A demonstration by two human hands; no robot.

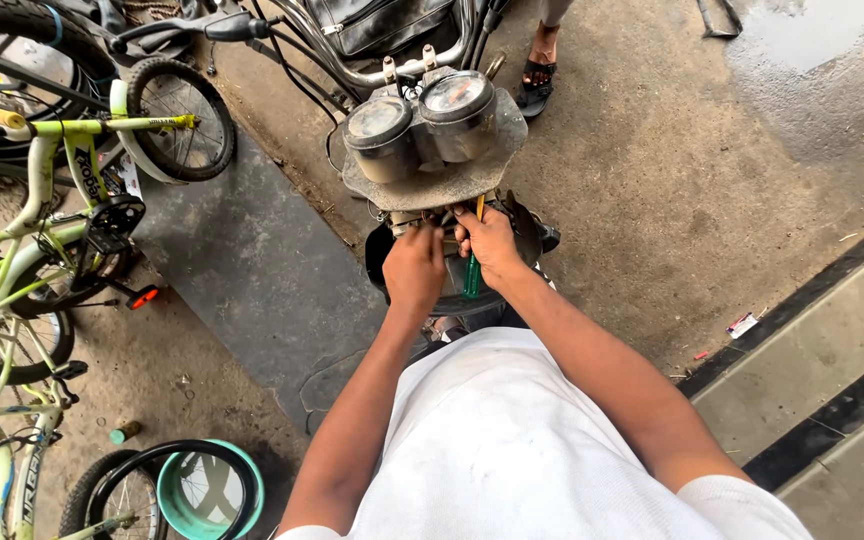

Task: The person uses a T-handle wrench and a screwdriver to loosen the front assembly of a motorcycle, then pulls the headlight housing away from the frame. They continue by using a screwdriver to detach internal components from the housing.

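While the right hand gripped a green screwdriver under the twin gauges at upper centre, the left hand had its fingers curled closed around the bracket there, seemingly to steady it.

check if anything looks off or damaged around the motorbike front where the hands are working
The twin gauges sit bare on a dusty mounting plate with no headlight cover around them, and cables hang loose. The right hand holds a green-handled screwdriver below the plate; the left hand reaches beside it.
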